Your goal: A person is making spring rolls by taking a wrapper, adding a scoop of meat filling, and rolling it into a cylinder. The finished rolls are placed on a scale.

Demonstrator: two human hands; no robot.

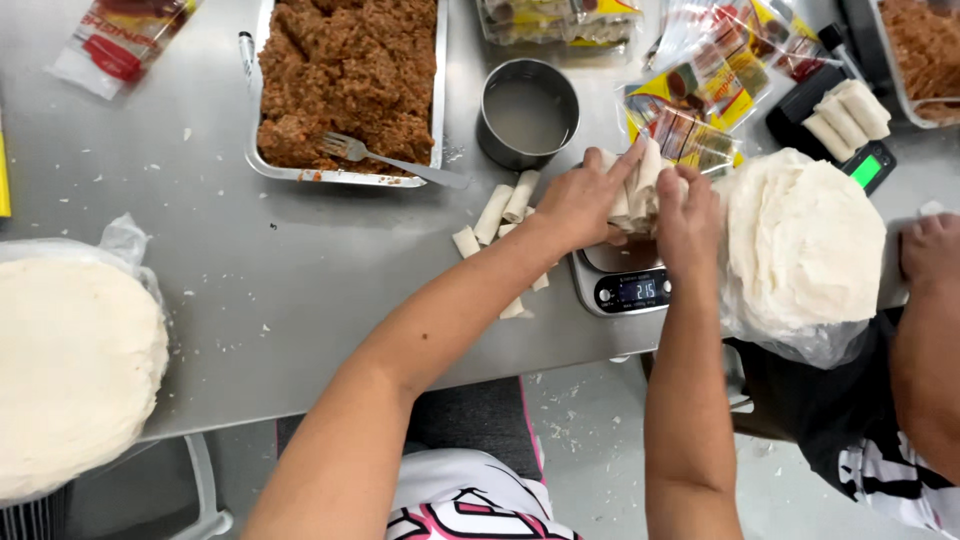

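Observation:
Both my hands grip a bunch of pale rolled wraps (pixel 640 188) held just above a small digital kitchen scale (pixel 622 280). My left hand (pixel 583 200) clasps the bunch from the left, index finger stretched along its top. My right hand (pixel 687 222) presses the bunch from the right. Several more rolled wraps (pixel 497 212) lie loose on the steel table (pixel 250 260) just left of the scale.
A foil tray of brown minced filling (pixel 345 70) with a fork (pixel 390 160) stands at the back. A round metal cup (pixel 527 110), wrapper stacks in plastic (pixel 805 250) (pixel 70 370), snack packets (pixel 700 95), a second scale with rolls (pixel 845 120) and another person's hand (pixel 930 250) surround me.

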